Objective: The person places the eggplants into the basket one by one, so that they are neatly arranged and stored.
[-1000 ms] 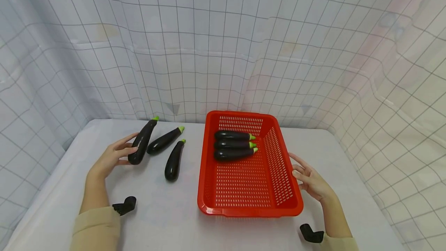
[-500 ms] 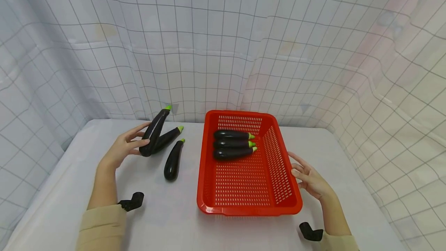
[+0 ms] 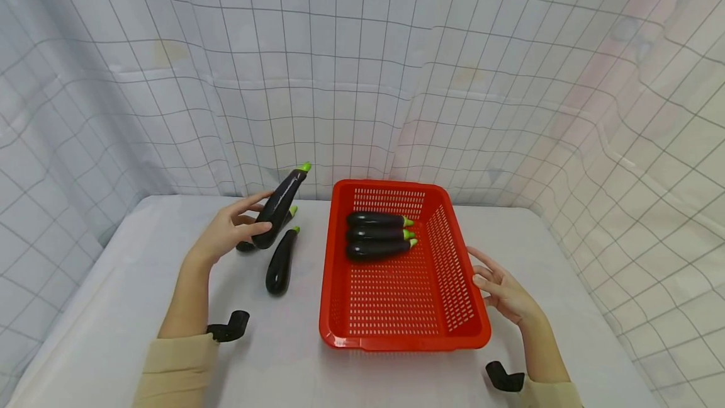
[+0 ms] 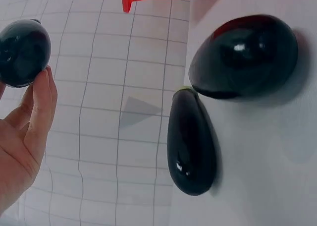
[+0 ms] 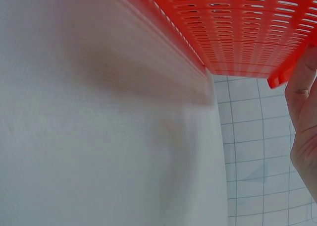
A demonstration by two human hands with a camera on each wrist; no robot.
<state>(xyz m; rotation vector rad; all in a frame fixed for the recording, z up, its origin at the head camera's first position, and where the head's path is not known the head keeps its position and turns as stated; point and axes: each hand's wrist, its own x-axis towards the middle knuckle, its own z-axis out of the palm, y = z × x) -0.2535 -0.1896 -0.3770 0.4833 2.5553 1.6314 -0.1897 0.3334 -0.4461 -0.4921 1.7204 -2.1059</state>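
My left hand (image 3: 229, 232) holds a dark, glossy eggplant (image 3: 280, 206) with a green stem end, raised above the table and tilted. In the left wrist view its rounded end (image 4: 25, 52) shows at the fingertips. Beneath it, a second eggplant (image 4: 192, 141) is partly hidden in the head view. Another eggplant (image 3: 281, 263) lies on the table to the right. Three more eggplants (image 3: 376, 235) lie side by side in the red plastic basket (image 3: 404, 344). My right hand (image 3: 506, 294) touches the basket's right rim from outside, fingers loosely bent.
A white cloth covers the table (image 3: 272, 364). A white curtain with a grid pattern (image 3: 374, 93) hangs behind and at both sides. Black wrist mounts (image 3: 229, 326) stick out beside both forearms.
My left hand has carried the eggplant to the right and up, over the one lying at the back. My right hand and the basket have stayed in place.
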